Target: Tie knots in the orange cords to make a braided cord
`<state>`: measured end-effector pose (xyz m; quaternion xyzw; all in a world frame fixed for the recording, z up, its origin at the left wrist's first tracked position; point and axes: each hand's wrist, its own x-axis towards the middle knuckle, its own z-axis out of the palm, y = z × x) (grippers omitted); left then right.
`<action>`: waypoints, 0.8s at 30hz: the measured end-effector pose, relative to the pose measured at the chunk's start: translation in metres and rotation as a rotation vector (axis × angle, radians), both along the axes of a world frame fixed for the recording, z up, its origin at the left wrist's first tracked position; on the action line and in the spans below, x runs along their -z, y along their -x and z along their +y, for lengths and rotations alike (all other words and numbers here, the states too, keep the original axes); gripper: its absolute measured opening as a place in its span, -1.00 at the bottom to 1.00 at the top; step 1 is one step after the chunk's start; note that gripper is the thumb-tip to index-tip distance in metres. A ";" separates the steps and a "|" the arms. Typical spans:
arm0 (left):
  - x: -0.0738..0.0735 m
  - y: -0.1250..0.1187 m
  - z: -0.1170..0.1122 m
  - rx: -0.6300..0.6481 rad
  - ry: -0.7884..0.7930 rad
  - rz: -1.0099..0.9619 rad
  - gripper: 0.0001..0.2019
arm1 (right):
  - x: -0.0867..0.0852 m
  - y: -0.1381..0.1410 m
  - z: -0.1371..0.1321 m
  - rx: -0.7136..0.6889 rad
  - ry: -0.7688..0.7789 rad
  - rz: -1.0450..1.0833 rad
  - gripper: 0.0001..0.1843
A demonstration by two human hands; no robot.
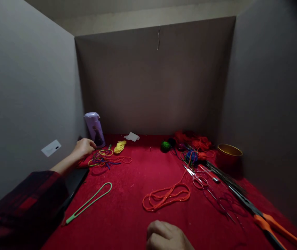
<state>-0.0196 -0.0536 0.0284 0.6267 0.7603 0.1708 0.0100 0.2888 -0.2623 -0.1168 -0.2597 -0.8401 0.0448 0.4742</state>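
Observation:
My left hand (84, 148) reaches to the far left, beside a purple bottle (95, 130) and a tangle of coloured cords (105, 160). Its fingers curl downward, and whatever lies in them is hidden. At the bottom edge my right hand (167, 236) rests on the red cloth (127, 215), curled into a loose fist with nothing showing in it. Just beyond it lies a looped orange-red cord (166, 197), one end running up to the yarn pile. Between my arms, on the left, is a pale green loop tool (92, 201).
Pink-handled scissors (200, 182), a blue yarn ball (191, 157), a green yarn ball (165, 146) and large orange-handled shears (264, 220) lie at right. A gold-rimmed bowl (230, 150) stands near the right panel. Yellow cord (119, 147) and white paper (132, 136) lie at the back. Grey panels (153, 83) enclose three sides.

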 end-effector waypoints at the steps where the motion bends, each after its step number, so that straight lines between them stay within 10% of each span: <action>1: 0.002 -0.005 -0.002 0.052 0.027 0.004 -0.82 | -0.002 0.002 0.000 0.001 -0.036 0.020 -0.42; 6: 0.009 -0.063 -0.027 0.308 0.040 -0.003 -0.75 | -0.041 -0.005 0.003 -0.055 -0.240 -0.031 -0.53; 12: 0.019 -0.161 -0.088 0.707 0.070 -0.039 -0.86 | -0.108 -0.050 0.033 0.343 0.421 0.234 -0.56; 19: 0.084 -0.205 -0.110 0.724 0.056 -0.173 -0.77 | -0.071 -0.079 0.057 0.661 0.386 0.138 -0.51; 24: 0.096 -0.192 -0.108 0.692 0.025 -0.257 -0.86 | -0.063 -0.094 0.062 0.794 0.329 0.029 -0.49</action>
